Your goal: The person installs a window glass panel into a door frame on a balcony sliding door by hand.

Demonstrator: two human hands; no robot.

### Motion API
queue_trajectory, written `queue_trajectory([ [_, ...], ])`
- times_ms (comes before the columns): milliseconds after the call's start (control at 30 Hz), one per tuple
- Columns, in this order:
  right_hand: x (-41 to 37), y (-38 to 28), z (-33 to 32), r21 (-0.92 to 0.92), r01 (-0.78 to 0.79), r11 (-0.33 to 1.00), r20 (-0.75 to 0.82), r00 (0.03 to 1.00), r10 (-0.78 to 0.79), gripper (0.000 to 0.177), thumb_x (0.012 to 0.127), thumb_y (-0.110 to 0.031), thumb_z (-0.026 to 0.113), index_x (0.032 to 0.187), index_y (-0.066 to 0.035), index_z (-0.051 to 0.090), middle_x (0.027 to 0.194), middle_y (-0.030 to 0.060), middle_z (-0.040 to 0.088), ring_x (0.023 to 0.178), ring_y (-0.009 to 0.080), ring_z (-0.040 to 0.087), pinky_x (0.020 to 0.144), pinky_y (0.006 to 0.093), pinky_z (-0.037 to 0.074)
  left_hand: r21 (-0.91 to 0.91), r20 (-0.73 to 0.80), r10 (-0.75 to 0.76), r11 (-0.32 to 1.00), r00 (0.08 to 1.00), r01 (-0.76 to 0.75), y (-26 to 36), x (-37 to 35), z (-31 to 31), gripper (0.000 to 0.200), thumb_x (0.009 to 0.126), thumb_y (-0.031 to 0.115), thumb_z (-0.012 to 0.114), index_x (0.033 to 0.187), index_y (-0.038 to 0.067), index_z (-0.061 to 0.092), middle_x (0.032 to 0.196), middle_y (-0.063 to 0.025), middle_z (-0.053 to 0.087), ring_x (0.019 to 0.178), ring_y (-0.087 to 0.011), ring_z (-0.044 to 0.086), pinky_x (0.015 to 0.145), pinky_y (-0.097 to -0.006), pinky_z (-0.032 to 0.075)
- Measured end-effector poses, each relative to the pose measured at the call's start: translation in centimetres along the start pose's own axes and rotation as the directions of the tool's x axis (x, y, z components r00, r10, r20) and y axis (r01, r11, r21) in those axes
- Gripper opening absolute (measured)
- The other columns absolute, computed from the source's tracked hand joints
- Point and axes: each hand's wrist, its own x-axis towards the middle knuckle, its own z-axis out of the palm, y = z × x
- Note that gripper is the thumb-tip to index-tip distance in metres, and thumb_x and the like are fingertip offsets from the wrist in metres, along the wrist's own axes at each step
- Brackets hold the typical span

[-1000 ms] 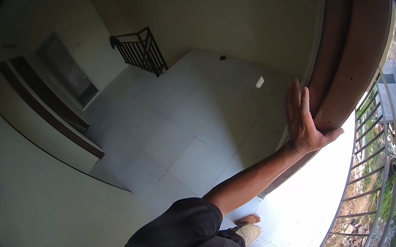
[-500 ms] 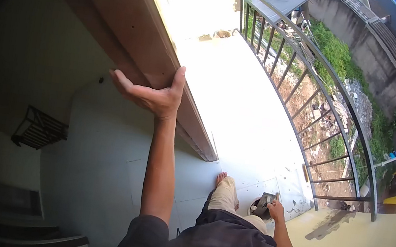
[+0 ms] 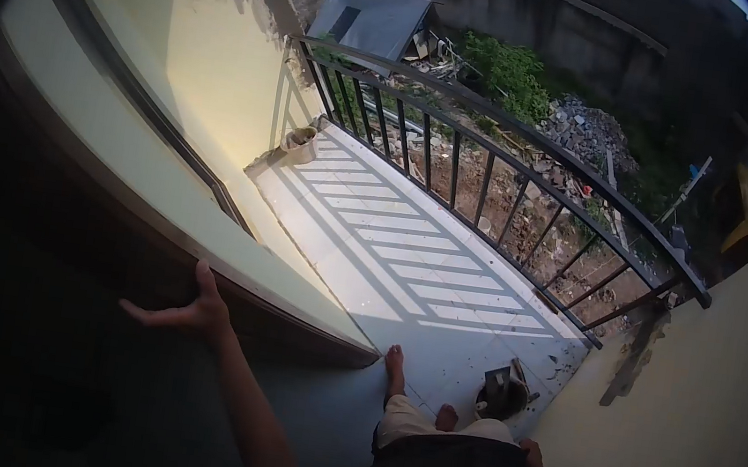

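My left hand [image 3: 194, 309] is spread at the edge of a brown wooden door frame [image 3: 280, 304], thumb up along it and fingers stretched to the left. Close to my right thigh is my right hand [image 3: 533, 453], small and dark in this view, with its fingers mostly hidden. In front of it, a bucket [image 3: 485, 405] stands on the tiled floor. A flat, dark trowel [image 3: 496, 382] rests at the bucket's top, apart from my right hand.
A balcony railing [image 3: 486, 168] curves along the far side, with rubble and plants below it. A second pail [image 3: 300, 144] stands in the far corner. Dark crumbs lie on the white tiles [image 3: 359, 274]. At right is a yellow wall [image 3: 696, 370] with a grey patch.
My right hand has let go of the trowel at the bucket and drawn back to my thigh. My left hand stays at the door frame while the view swings toward the balcony.
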Motion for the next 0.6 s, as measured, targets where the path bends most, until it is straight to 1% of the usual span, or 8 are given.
queue_trajectory([
  [33,0.1,1.7,1.2,0.206,0.115,0.972,-0.076,0.992,-0.101,0.032,0.072,-0.033,0.062,0.078,-0.002,0.063,0.078,0.0213,0.06,0.082,0.0394,0.06,0.068,0.0472,0.047,-0.026,-0.007,-0.004,1.0,1.0,0.004,0.0,-0.1,0.1,0.117,0.066,0.052,0.078,0.14,-0.008,0.01,0.139,-0.03,0.023,0.126,-0.041,0.036,0.104,-0.0478,0.033],
  [67,1.0,2.2,1.6,0.213,0.113,0.97,-0.095,0.991,-0.094,0.032,0.072,-0.033,0.062,0.078,-0.002,0.063,0.078,0.0213,0.06,0.082,0.0394,0.06,0.068,0.0472,0.047,-0.024,-0.005,-0.004,1.0,1.0,0.004,0.0,0.0,0.1,0.117,0.066,0.052,0.078,0.141,-0.007,0.009,0.14,-0.0297,0.023,0.126,-0.0415,0.035,0.104,-0.0479,0.033],
  [267,5.5,3.0,3.8,0.028,0.236,0.971,0.026,0.971,-0.237,0.033,0.073,-0.035,0.061,0.079,-0.003,0.064,0.077,0.0211,0.06,0.081,0.0396,0.06,0.067,0.0469,0.046,-0.118,-0.039,-0.013,0.993,0.999,0.008,-0.5,-0.2,0.6,0.115,0.065,0.05,0.079,0.141,-0.004,0.013,0.141,-0.0285,0.024,0.128,-0.0411,0.033,0.106,-0.048,0.032],
  [333,5.4,2.7,3.6,-0.031,0.266,0.964,0.072,0.962,-0.263,0.033,0.073,-0.035,0.06,0.079,-0.003,0.064,0.077,0.021,0.06,0.081,0.0397,0.06,0.066,0.0468,0.046,-0.047,-0.054,-0.015,0.999,0.998,0.013,-0.5,-0.2,0.6,0.114,0.064,0.048,0.081,0.141,-0.004,0.015,0.14,-0.0283,0.025,0.129,-0.0398,0.033,0.106,-0.048,0.032],
  [433,4.9,0.8,2.5,-0.103,0.151,0.983,0.061,0.987,-0.146,0.034,0.075,-0.037,0.059,0.081,-0.003,0.064,0.077,0.0207,0.059,0.08,0.0388,0.06,0.066,0.0461,0.046,-0.078,-0.042,-0.056,0.996,0.998,0.053,-0.3,-0.5,0.6,0.114,0.064,0.047,0.082,0.141,-0.004,0.016,0.139,-0.0276,0.029,0.127,-0.0395,0.036,0.105,-0.0483,0.033],
  [500,4.7,0.3,2.5,-0.102,0.159,0.982,0.041,0.987,-0.155,0.034,0.074,-0.036,0.059,0.083,-0.004,0.064,0.077,0.0207,0.06,0.08,0.0383,0.061,0.067,0.0458,0.046,-0.104,-0.056,-0.069,0.993,0.996,0.063,-0.4,-0.5,0.8,0.113,0.064,0.048,0.081,0.141,-0.004,0.016,0.138,-0.0274,0.03,0.126,-0.0396,0.037,0.105,-0.0483,0.033],
  [567,4.2,0.5,2.5,-0.104,0.169,0.98,0.026,0.986,-0.167,0.034,0.074,-0.036,0.06,0.085,-0.004,0.064,0.078,0.0207,0.06,0.08,0.0378,0.061,0.068,0.0456,0.047,-0.019,-0.07,-0.029,0.999,0.997,0.028,-0.4,-0.4,0.7,0.114,0.063,0.05,0.081,0.14,-0.004,0.017,0.138,-0.0268,0.031,0.124,-0.0392,0.039,0.103,-0.0477,0.035],
  [600,3.8,0.5,2.1,-0.027,0.245,0.969,-0.015,0.969,-0.246,0.034,0.074,-0.036,0.06,0.087,-0.004,0.064,0.079,0.0204,0.061,0.08,0.0375,0.061,0.068,0.0454,0.047,-0.022,-0.068,-0.03,0.999,0.997,0.029,-0.3,-0.4,0.6,0.114,0.063,0.05,0.081,0.14,-0.004,0.017,0.138,-0.0268,0.031,0.124,-0.0392,0.039,0.103,-0.0477,0.035],
])
